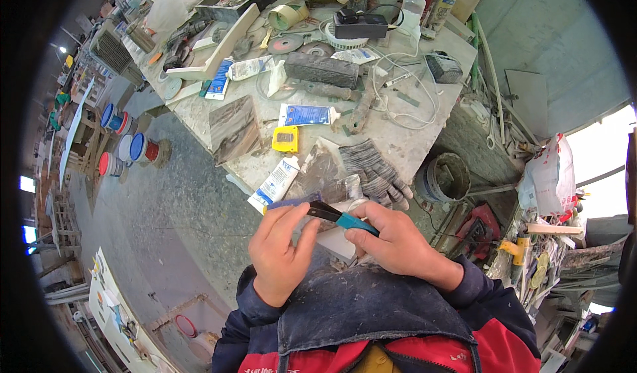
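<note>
My right hand [401, 240] is closed round the teal handle of a small hand tool [355, 223] with a dark, flat metal head; its exact kind is unclear. My left hand [279, 253] has thumb and forefinger at the tip of that dark head, pinching it. Just beyond my hands lie a blue-and-white tube [275, 185], a striped grey work glove [373, 167] and a clear plastic piece [325, 167]. A narrow purplish-blue strip [292, 202] shows behind my left fingertips. Below the tool is a pale block [337, 244], partly hidden by my hands.
The cluttered worktable [398, 144] also holds a yellow tape measure [285, 139], several tubes, a dark stone bar [322, 69], a marbled slab [235, 131] and a white cable [434, 101]. A dirty bucket [448, 177] stands right of it; paint buckets [137, 147] stand left.
</note>
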Tool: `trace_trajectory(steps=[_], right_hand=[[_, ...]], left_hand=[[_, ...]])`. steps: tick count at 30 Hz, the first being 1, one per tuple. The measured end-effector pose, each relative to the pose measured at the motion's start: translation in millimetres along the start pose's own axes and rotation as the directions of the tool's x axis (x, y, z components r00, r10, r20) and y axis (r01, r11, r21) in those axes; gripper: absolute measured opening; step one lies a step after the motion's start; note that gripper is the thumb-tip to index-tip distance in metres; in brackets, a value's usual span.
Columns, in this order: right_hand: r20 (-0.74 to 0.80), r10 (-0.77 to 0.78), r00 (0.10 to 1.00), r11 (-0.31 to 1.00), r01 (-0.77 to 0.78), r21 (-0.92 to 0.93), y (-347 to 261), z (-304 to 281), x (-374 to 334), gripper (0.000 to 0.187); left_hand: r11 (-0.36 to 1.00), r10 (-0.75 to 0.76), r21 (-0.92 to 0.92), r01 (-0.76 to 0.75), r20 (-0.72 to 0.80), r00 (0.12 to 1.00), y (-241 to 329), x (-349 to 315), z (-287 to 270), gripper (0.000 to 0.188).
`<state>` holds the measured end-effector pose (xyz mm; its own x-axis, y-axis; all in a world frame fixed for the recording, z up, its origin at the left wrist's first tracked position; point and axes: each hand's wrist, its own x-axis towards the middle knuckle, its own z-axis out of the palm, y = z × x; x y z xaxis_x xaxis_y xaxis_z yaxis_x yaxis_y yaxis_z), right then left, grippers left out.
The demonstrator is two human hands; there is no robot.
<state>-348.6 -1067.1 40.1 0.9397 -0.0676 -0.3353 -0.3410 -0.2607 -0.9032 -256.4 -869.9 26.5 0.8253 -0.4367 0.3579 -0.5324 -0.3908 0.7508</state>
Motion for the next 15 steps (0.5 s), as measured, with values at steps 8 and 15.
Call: trace_trajectory(steps=[8,15], right_hand=[[-0.009,-0.211,0.977,0.959,0.205,-0.196,1.8,1.6,-0.5,0.027],[0.04,-0.224,0.974,0.967,0.227,-0.115,12.5,-1.6,-1.6,0.034]], left_hand=[[0.937,-0.155,-0.296,0.184,0.12,0.981,-8.0,6.6,-18.1,0.017],[0.661,-0.319,-0.615,0.43,0.288,0.903,-17.6,8.7,-39.9,0.008]])
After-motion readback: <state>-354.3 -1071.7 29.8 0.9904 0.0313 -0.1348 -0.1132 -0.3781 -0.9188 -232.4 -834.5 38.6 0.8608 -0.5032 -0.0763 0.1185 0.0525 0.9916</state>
